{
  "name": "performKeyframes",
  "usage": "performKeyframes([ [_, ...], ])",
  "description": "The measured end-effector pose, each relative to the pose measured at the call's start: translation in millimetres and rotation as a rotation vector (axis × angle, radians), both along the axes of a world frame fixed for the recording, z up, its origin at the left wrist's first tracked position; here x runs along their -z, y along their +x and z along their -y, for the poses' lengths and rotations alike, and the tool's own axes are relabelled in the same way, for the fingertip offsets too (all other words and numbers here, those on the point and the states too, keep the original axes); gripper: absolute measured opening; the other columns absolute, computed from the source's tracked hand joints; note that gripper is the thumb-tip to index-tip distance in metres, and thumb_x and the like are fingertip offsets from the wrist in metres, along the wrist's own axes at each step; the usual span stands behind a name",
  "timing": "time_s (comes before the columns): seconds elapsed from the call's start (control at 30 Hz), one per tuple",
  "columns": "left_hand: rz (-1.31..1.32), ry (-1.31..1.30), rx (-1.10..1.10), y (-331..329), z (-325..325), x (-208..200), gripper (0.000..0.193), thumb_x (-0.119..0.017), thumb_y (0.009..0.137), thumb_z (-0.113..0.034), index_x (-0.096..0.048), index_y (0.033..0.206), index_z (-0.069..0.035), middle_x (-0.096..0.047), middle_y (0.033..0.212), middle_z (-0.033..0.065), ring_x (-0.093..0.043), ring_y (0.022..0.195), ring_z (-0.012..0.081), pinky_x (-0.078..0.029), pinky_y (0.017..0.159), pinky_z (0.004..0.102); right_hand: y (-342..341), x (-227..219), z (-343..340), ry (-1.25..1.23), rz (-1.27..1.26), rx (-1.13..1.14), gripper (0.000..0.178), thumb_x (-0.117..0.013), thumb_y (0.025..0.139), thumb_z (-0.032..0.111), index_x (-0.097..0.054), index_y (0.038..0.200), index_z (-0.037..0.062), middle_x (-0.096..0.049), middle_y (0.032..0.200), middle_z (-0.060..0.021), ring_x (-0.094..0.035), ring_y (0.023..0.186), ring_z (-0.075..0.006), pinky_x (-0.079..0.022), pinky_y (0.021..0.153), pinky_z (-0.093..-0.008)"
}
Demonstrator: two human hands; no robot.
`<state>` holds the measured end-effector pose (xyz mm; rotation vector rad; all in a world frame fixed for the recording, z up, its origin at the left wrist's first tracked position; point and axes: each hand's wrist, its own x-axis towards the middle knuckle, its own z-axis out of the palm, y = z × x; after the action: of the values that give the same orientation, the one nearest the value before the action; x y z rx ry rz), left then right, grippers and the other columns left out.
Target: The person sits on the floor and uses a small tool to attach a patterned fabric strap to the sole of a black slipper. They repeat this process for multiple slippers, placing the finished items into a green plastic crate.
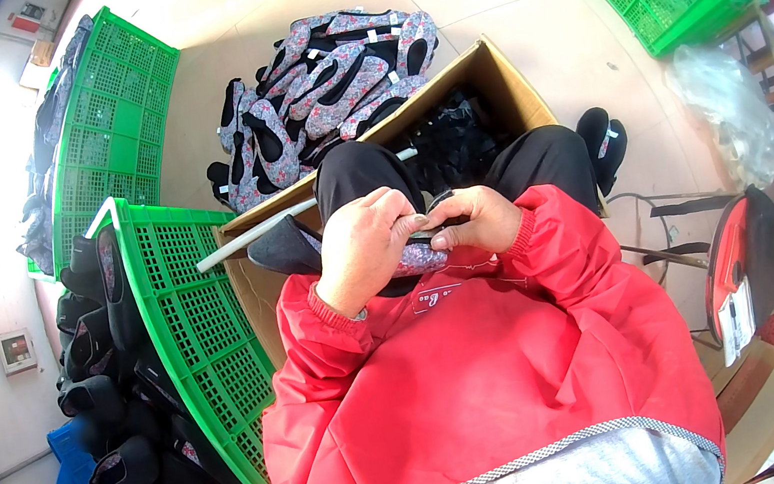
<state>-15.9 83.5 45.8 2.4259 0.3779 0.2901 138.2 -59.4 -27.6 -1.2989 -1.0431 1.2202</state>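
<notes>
Lettering (422, 302), small, white, on red smock (527, 362). White tags (372, 36) on shoes in floor pile (332, 88). Floral-patterned piece (420, 259), grey with pinkish red, mostly hidden, above lap, beneath fingers. Left hand (366, 250) and right hand (477, 220) nearly meeting, knuckles bent, both pinching piece; exact grip points unclear.
</notes>
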Motion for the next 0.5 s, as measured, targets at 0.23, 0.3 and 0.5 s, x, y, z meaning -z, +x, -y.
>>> performKeyframes([
  [0.23,-0.019,-0.063,-0.184,2,1,4,0.010,-0.067,0.087,-0.015,-0.068,0.088,-0.005,-0.063,0.077,0.0105,-0.063,0.070,0.0300,-0.047,0.062,0.0375,2,6,4,0.047,0.024,-0.026,0.027,-0.079,0.078,0.004,-0.070,0.103,0.0009,-0.067,0.098,-0.0064,-0.064,0.093,-0.0134,-0.051,0.085,-0.0278],
  [0.3,-0.004,-0.011,-0.200,4,2,2,0.013,-0.064,0.089,-0.014,-0.069,0.097,-0.006,-0.066,0.083,0.0108,-0.065,0.075,0.0293,-0.049,0.066,0.0360,-7,7,6,0.107,-0.164,-0.019,0.034,-0.081,0.077,0.006,-0.067,0.109,0.0013,-0.065,0.100,-0.0039,-0.061,0.093,-0.0116,-0.049,0.085,-0.0269],
  [0.5,0.198,0.093,-0.282,22,0,10,0.016,-0.062,0.090,-0.007,-0.070,0.102,-0.003,-0.071,0.104,0.0119,-0.068,0.090,0.0284,-0.053,0.081,0.0314,-32,26,14,0.038,-0.232,0.098,0.042,-0.081,0.080,0.010,-0.062,0.116,0.0004,-0.061,0.101,-0.0001,-0.056,0.090,-0.0067,-0.047,0.080,-0.0237],
])
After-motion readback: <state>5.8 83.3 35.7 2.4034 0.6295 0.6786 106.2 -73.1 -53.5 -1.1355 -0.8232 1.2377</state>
